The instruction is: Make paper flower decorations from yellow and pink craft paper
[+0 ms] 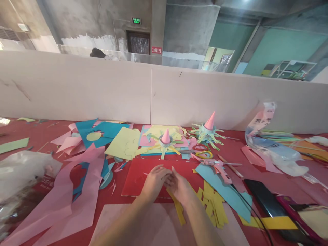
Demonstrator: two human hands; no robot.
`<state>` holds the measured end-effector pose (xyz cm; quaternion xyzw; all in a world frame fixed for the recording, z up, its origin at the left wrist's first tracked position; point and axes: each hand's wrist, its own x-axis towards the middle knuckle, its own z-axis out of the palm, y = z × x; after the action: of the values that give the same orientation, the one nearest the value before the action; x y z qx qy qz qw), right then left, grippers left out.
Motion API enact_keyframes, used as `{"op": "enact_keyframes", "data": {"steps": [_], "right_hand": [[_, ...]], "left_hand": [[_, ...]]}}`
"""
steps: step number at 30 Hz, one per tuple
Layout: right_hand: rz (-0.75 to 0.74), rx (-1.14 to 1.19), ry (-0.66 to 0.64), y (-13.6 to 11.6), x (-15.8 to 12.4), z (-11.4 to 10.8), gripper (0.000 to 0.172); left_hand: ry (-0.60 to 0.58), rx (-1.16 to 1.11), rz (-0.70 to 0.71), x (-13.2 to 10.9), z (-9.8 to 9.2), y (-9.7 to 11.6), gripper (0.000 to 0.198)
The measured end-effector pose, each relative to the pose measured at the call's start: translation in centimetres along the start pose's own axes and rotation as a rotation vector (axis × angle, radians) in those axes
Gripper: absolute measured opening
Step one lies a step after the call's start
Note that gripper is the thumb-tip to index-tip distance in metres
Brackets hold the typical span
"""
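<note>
My left hand and my right hand meet at the fingertips over a red sheet of paper in the middle of the table. The fingers of both are curled and pressed together around something small that I cannot make out. A yellow paper strip lies under my right wrist, beside several more yellow strips. Behind the red sheet stand two paper crafts with pink cones: one on yellow and pink sheets, the other with green fringes.
A pink glue gun and scissors lie right of the hands, a blue sheet beneath. Pink cut-out paper and plastic bags cover the left. A black phone and a cable lie at right. A beige partition wall closes the back.
</note>
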<state>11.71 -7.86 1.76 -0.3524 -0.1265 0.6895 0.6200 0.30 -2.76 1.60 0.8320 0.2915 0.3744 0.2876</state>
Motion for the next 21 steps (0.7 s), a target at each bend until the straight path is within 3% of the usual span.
{"op": "enact_keyframes", "data": {"steps": [3, 6, 10, 13, 18, 21], "right_hand": [[0.0, 0.063, 0.002, -0.4, 0.0, -0.4, 0.031], [-0.012, 0.036, 0.094, -0.9, 0.1, -0.4, 0.036], [-0.008, -0.076, 0.123, -1.1, 0.1, -0.2, 0.041], [-0.031, -0.24, 0.103, -1.0, -0.2, -0.1, 0.049], [-0.161, -0.564, 0.173, -0.7, -0.6, 0.2, 0.058], [-0.13, -0.478, 0.098, -0.6, -0.3, 0.3, 0.061]], "left_hand": [[-0.089, 0.088, 0.139, 0.3, -0.1, 0.2, 0.027], [-0.15, 0.034, 0.124, 0.6, -0.5, 0.5, 0.024], [-0.204, -0.153, -0.045, 0.7, -0.9, 0.4, 0.026], [-0.168, -0.347, -0.23, 0.9, -0.7, -0.2, 0.021], [-0.169, -0.667, -0.431, 1.3, -0.1, -1.4, 0.01], [-0.109, -0.622, -0.47, 1.4, -0.1, -1.3, 0.007]]}}
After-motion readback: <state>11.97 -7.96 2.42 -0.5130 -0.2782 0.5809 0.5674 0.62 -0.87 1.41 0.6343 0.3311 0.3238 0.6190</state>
